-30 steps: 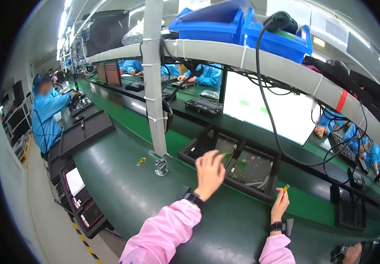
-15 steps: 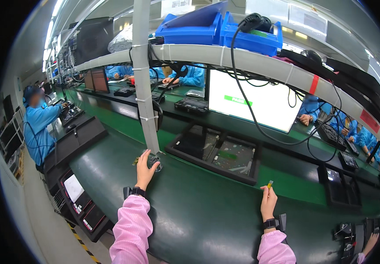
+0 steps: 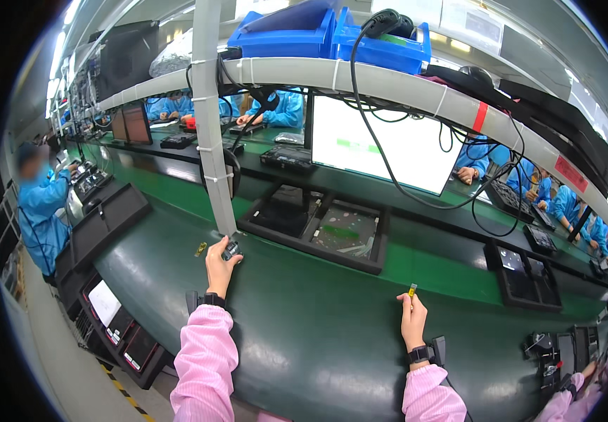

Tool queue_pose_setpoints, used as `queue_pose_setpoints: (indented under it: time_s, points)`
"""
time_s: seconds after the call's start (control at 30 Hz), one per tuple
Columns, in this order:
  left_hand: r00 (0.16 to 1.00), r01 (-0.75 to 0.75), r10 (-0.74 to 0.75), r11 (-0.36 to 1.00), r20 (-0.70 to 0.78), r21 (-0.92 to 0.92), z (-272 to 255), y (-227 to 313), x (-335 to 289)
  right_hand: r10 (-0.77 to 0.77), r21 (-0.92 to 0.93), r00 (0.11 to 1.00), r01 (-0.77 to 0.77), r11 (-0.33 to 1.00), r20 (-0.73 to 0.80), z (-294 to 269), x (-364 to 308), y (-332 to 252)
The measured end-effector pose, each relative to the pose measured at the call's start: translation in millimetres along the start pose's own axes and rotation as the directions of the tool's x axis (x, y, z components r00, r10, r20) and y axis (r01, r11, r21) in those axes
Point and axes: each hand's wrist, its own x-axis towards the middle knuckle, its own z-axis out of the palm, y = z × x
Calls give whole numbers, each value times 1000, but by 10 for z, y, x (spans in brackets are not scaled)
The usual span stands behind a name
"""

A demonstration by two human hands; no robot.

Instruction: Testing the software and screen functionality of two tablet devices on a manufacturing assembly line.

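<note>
My left hand (image 3: 218,273) is closed at the foot of the white post, its fingers round a small dark block-like part (image 3: 231,250) with a pale edge. The exact kind of that part is too small to tell. Just left of those fingers, a small yellow-and-dark piece (image 3: 200,249) lies on the green table mat (image 3: 304,309). My right hand (image 3: 413,325), farther right above the mat, pinches a short yellow strip (image 3: 413,290) with a silvery tip, held upright between thumb and fingertips.
A black two-part tray (image 3: 349,261) lies beyond my hands. The white post (image 3: 209,126) carries a shelf with blue bins (image 3: 283,39) and hanging cables. Behind stands a lit monitor (image 3: 381,148). Another black tray (image 3: 525,278) sits at right. Co-workers in blue (image 3: 40,211) are around.
My left hand has closed round the small dark part beside the post, leaving the yellow-and-dark piece on the mat. My right hand still pinches the yellow strip. The whole view has shifted slightly.
</note>
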Motion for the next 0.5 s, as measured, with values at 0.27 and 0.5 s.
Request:
queue_pose_setpoints:
  time_s: [0.27,0.5]
  points:
    - [999,33,-32,988,-6,152,-34,71,-45,34,-25,999,-33,999,14,-20,-58,-67]
    - [997,27,-43,974,66,225,-27,11,-39,23,-7,1000,-23,1000,16,-24,-56,-71]
